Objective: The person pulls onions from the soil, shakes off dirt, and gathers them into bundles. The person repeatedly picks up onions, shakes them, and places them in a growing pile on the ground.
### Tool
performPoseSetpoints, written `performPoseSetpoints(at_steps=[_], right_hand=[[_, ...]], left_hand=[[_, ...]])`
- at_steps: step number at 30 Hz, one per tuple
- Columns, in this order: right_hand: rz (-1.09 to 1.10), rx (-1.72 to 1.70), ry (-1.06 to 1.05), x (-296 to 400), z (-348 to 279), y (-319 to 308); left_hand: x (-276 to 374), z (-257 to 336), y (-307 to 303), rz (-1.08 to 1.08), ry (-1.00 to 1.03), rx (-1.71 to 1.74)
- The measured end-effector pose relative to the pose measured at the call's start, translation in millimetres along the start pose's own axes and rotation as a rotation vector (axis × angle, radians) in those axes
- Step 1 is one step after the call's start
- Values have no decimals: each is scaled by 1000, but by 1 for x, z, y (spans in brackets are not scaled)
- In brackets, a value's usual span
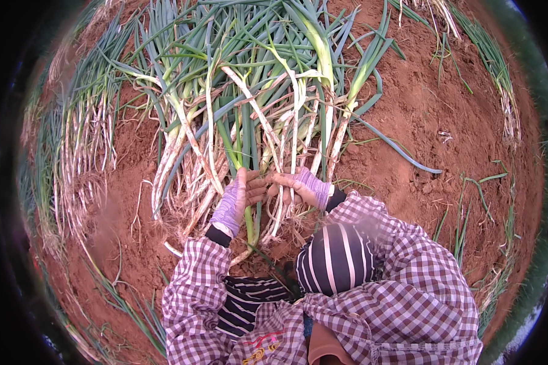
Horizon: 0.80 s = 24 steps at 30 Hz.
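Observation:
A large pile of long green onions point(260, 68) lies on the soil before me, green leaves away from me and white stalks with roots towards me. My left hand point(243, 196), in a purple fingerless glove, rests palm inward by a green stalk that runs beneath it; whether it grips the stalk cannot be told. My right hand point(301, 186), gloved alike, has its fingers over several white stalks point(293, 137), its fingertips near or touching those of my left hand. Its hold on them is unclear.
More green onions point(80, 132) lie in a row at the left, and smaller bunches point(507, 100) at the far right. Reddish-brown soil point(434, 118) shows between them, with loose leaves point(463, 219) near my right sleeve. My knee in striped cloth point(335, 260) is close below my right hand.

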State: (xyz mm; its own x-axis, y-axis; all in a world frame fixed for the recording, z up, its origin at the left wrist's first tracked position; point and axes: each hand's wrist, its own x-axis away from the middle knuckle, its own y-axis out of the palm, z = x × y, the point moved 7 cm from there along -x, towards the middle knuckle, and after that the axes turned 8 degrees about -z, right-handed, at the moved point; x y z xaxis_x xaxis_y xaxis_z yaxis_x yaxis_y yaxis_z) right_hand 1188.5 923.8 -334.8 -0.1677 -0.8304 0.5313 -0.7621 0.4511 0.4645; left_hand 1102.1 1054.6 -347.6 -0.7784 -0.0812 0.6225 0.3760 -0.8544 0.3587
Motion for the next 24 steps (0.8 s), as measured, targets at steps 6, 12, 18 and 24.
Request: performPoseSetpoints(at_steps=[6, 12, 18, 24], right_hand=[[-550, 475, 68, -4, 51, 55], [-810, 807, 383, 7, 71, 76], [-218, 323, 272, -54, 64, -1], [273, -103, 274, -72, 66, -103]], left_hand=[[-3, -5, 19, -8, 17, 16], [10, -8, 34, 102, -53, 51], [101, 78, 38, 65, 82, -305], [302, 186, -96, 859, 342, -641]])
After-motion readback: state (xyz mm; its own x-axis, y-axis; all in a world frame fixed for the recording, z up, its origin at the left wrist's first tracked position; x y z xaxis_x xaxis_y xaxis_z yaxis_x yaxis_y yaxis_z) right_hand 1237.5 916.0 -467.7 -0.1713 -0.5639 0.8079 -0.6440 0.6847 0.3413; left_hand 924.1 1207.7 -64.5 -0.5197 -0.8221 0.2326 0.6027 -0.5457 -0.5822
